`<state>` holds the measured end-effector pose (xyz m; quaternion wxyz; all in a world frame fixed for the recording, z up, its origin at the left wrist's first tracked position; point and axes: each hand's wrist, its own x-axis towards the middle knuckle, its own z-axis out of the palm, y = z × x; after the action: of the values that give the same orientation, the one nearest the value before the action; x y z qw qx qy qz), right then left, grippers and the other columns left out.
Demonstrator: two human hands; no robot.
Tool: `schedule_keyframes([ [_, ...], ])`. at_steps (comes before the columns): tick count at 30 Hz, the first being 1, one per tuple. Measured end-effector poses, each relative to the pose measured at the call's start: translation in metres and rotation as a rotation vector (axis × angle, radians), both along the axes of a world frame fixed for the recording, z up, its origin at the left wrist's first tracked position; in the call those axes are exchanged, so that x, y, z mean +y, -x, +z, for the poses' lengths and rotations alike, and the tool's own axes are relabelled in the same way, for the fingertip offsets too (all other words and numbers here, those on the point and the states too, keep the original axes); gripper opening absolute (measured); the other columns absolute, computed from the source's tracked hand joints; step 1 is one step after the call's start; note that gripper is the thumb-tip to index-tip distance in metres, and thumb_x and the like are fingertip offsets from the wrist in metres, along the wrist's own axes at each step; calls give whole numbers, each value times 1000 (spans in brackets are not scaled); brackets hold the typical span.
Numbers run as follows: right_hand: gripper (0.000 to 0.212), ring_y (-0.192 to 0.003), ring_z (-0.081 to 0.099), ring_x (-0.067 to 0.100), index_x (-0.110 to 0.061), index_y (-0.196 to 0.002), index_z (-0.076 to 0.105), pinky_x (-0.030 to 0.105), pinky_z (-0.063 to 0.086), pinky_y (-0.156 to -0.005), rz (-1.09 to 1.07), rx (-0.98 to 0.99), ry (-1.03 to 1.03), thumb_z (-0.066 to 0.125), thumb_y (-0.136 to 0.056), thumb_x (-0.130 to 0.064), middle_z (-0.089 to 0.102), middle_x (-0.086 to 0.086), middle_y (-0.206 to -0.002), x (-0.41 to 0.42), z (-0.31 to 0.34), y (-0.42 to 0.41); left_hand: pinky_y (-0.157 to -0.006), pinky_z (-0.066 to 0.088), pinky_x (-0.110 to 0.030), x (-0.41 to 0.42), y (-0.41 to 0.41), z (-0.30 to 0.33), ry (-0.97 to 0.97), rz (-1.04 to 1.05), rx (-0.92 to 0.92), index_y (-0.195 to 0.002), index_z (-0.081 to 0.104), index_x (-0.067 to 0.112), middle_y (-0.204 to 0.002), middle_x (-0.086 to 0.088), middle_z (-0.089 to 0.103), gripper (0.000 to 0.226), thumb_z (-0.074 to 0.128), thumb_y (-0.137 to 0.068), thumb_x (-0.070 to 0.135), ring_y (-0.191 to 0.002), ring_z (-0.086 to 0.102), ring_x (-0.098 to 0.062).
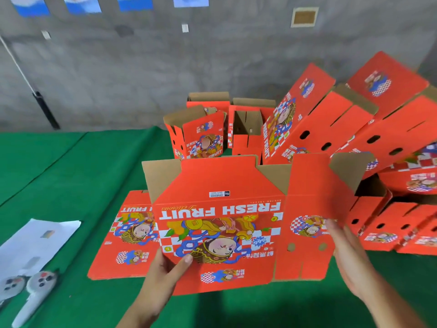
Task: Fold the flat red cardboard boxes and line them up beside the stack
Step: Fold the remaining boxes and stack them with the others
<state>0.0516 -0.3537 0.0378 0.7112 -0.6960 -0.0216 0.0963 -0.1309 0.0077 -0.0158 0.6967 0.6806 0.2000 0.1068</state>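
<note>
Two hands hold up a flat red cardboard box (236, 223) with a cartoon picture, above the green table (71, 174). The left hand (165, 268) pinches its bottom edge, thumb on the front. The right hand (347, 252) presses its side with nearly straight fingers. Below the box, at its left, lies the flat red stack (123, 237). Behind it stand folded red boxes (201, 136).

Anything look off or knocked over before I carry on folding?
Yes. The folded boxes at the right are tipped over, leaning leftward onto each other rather than standing in a line. The two upright boxes behind the box in hand stand straight. No damage visible.
</note>
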Motion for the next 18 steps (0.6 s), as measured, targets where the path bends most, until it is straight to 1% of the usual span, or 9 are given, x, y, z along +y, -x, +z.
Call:
schedule_keyframes([
  [2, 40, -110, 64, -9, -58, -117, 65, 27, 45, -91, -57, -127, 117, 62, -81, -76, 70, -29, -120, 3, 6, 6, -95, 60, -33, -8, -6, 8, -50, 41, -22, -139, 46, 41, -137, 5, 69, 81, 88, -73, 61, -125, 67, -15],
  [5, 25, -95, 74, 12, -42, -105, 75, 40, 57, -80, -119, -164, 89, 73, -85, -57, 79, -10, -101, 14, 9, 27, -115, 45, -55, -25, -23, 17, -209, 208, -29, -153, 32, 27, -149, -7, 59, 104, 80, -69, 67, -140, 54, -27],
  [6, 21, -90, 75, 17, -40, -102, 77, 44, 59, -82, -112, -149, 58, 72, -84, -50, 80, -5, -97, 19, 8, 35, -122, 35, -52, -35, -28, 26, -224, 221, 3, -162, 23, 27, -162, -5, 44, 119, 75, -66, 74, -151, 40, -23],
  [8, 18, -82, 73, 13, -44, -95, 80, 34, 61, -78, -73, -172, 38, 71, -81, -37, 80, -4, -91, 31, 6, 53, -124, 32, -30, -62, -37, 52, -121, 117, -14, -166, 3, 43, -170, 18, 23, 134, 71, -60, 89, -153, 26, 6],
  [10, 28, -84, 73, 1, -51, -96, 79, 14, 56, -77, -6, -255, 60, 72, -82, -28, 80, -11, -93, 45, 2, 72, -117, 36, -19, -89, -49, 79, 29, -12, -117, -160, -2, 54, -172, 21, 17, 137, 73, -53, 94, -147, 28, 15],
  [12, 44, -94, 72, -4, -53, -105, 76, 7, 49, -83, 49, -342, 155, 74, -87, -13, 79, -16, -101, 56, -10, 87, -126, 28, -41, -104, -62, 94, 188, -9, -181, -161, 3, 57, -174, 12, 16, 138, 75, -49, 94, -158, 25, -12],
  [13, 51, -100, 71, -4, -52, -110, 75, 7, 48, -86, 56, -376, 187, 74, -88, -6, 78, -17, -106, 59, -16, 93, -126, 26, -47, -106, -67, 100, 235, 5, -176, -159, 6, 60, -171, 17, 24, 135, 73, -48, 96, -156, 32, -18],
  [15, 57, -111, 68, -2, -50, -116, 73, 7, 46, -93, 68, -413, 218, 73, -90, 0, 75, -18, -116, 58, -25, 100, -125, 26, -47, -100, -75, 108, 190, 87, -203, -157, 9, 62, -163, 25, 36, 126, 68, -51, 99, -150, 40, -10],
  [18, 54, -119, 63, -4, -55, -123, 68, 4, 42, -95, 150, -414, 304, 67, -96, -9, 70, -24, -124, 45, -32, 101, -125, 30, -42, -80, -84, 108, -76, 282, -200, -164, 5, 44, -166, 11, 28, 123, 71, -67, 79, -153, 34, -16],
])
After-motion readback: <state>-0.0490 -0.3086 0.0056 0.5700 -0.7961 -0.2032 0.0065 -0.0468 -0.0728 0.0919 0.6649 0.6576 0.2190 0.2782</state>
